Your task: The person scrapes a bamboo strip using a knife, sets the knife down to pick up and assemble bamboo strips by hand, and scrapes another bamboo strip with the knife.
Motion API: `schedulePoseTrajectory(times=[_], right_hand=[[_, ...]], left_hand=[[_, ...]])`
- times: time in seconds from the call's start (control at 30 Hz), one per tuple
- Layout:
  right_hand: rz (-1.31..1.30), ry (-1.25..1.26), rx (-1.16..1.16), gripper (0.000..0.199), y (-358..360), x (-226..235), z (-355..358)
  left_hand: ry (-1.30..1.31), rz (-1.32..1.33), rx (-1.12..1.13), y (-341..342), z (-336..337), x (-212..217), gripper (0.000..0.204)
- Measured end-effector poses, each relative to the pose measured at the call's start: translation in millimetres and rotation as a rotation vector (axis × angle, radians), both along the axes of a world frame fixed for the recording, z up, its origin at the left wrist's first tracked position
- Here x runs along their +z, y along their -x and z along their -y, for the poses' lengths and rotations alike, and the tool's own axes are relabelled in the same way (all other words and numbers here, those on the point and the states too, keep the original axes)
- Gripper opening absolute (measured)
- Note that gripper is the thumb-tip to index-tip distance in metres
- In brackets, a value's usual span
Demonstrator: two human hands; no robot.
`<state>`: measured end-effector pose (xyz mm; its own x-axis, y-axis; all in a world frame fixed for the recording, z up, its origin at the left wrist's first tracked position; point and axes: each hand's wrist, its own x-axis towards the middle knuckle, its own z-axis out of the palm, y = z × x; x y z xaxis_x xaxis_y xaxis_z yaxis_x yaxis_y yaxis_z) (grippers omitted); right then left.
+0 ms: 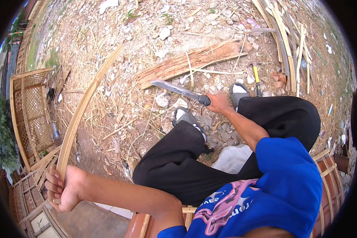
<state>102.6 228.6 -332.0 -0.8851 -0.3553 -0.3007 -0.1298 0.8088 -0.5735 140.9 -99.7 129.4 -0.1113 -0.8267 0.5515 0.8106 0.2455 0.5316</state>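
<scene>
My left hand (63,188) grips the near end of a long, flat bamboo strip (85,103) that curves away up to the upper middle of the view. In my right hand (218,103) is the black handle of a large knife; its grey blade (174,88) points left over the stony ground. The blade is apart from the strip. I sit with legs in black trousers (178,158) stretched forward, feet in grey sandals (186,117).
A split log (194,59) lies on the rubble ahead of the knife. Bundled bamboo strips (285,35) lie at the upper right, a yellow-handled hammer (256,77) beside them. A lattice bamboo frame (29,111) stands at left. A white sack (232,158) lies between my legs.
</scene>
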Motion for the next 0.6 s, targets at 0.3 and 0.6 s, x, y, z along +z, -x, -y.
schedulePoseTrajectory(times=[0.3, 0.6], right_hand=[[-0.267, -0.125, 0.595, 0.044, 63.2, 15.6, 73.9], [-0.123, -0.065, 0.286, 0.081, 35.2, -4.9, -19.8]], left_hand=[[-0.017, 0.044, 0.100, 0.9, -4.6, 1.6, 0.030], [-0.023, -0.010, -0.088, -11.5, 3.2, 3.3, 0.029]])
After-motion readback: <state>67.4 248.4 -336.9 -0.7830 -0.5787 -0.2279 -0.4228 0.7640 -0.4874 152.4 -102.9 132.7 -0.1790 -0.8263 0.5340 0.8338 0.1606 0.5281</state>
